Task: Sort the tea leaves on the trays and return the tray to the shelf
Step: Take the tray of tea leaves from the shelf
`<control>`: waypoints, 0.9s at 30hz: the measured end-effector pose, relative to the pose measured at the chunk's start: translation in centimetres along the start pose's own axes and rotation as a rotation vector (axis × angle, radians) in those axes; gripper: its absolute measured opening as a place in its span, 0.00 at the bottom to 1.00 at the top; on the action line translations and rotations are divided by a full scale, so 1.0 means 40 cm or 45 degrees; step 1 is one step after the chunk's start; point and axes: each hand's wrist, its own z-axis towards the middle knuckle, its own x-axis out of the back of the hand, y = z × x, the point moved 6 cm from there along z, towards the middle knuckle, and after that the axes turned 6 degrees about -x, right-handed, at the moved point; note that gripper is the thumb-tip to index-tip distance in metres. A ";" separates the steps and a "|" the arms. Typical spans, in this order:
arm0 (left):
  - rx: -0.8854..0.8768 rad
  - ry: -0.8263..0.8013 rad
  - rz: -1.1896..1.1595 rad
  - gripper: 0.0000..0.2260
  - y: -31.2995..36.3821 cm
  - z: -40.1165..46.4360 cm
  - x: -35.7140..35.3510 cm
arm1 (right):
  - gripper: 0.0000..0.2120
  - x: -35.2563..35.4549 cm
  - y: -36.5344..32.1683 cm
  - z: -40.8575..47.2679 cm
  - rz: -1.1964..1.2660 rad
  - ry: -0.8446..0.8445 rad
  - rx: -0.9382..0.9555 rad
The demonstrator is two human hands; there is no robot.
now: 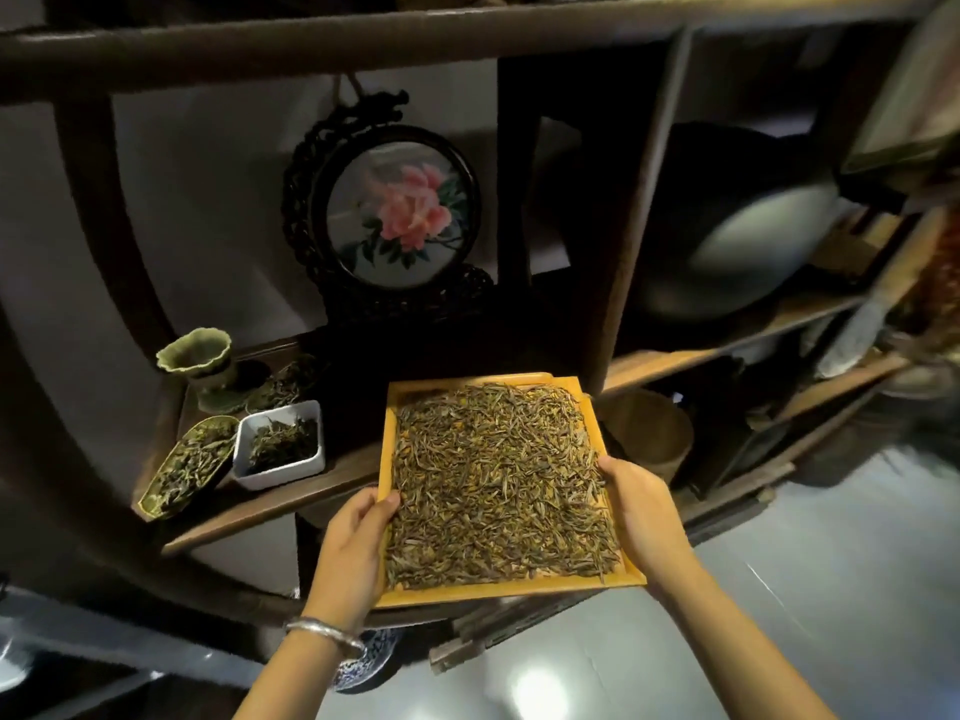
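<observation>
Two hands held a yellow tray out in front of a dark wooden shelf. Her left hand gripped the tray's left edge with the thumb lying on top, and her right hand gripped the right edge the same way. A silver bangle sat on the left wrist. Dry tea leaves covered nearly the whole tray in a flat, thin layer. The tray's far end hung just over the front of the shelf board.

On that board, to the left of the tray, stood a white square dish with some leaves in it. Just beside the dish lay a long scoop, also full of leaves. Behind them stood a green wavy cup. A round picture of a pink flower in a dark carved frame stood at the back, straight ahead of the tray. A wooden tub sat low to the right. A blue and white plate peeked out below the left arm. I could read no words anywhere.
</observation>
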 end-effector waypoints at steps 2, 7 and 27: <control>-0.029 -0.128 0.063 0.09 0.003 -0.015 -0.004 | 0.18 0.025 0.029 -0.070 -0.020 0.131 0.018; 0.008 -0.465 0.118 0.10 -0.025 -0.069 -0.064 | 0.18 0.116 0.131 -0.270 0.056 0.462 -0.119; 0.022 -1.803 0.289 0.09 -0.104 -0.792 -0.722 | 0.14 0.557 0.519 -1.258 0.615 1.797 -0.289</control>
